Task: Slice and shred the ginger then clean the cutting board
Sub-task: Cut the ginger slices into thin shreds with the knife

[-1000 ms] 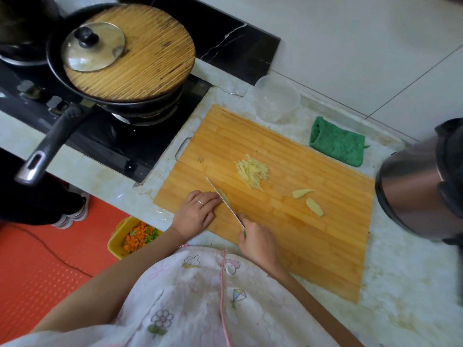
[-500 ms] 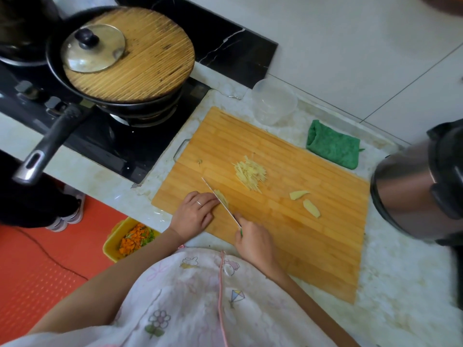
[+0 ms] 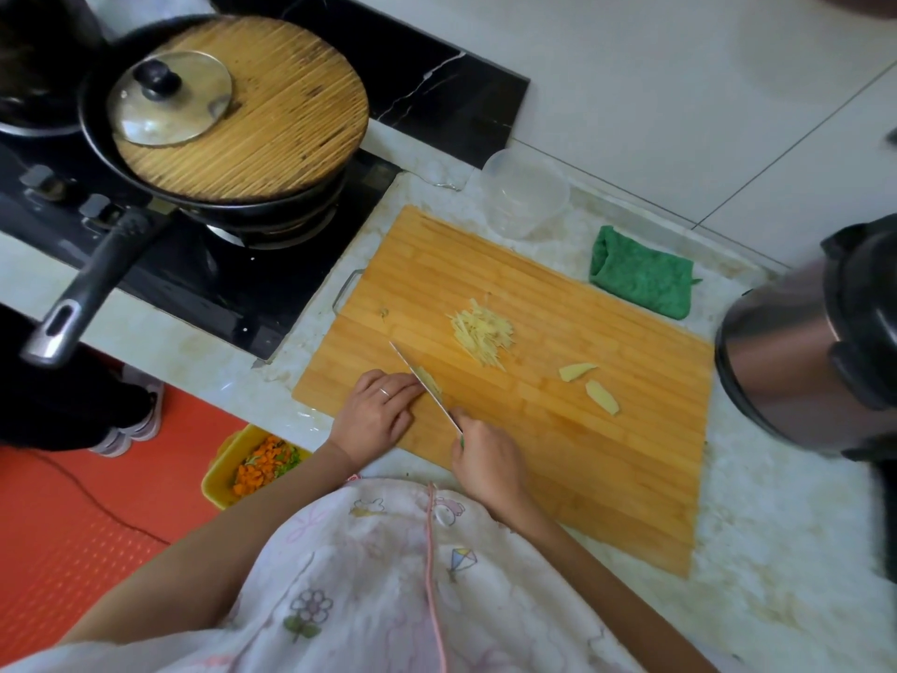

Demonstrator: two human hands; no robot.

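Head view: a bamboo cutting board is laid on the marble counter, beside the stove. The knife is gripped at its handle by the right hand, blade set edge-down against a ginger piece near the board's left front. That piece is pinned under the curled fingertips of the left hand. Shredded ginger is heaped mid-board; two slices are seen to its right. A green cloth is folded behind the board.
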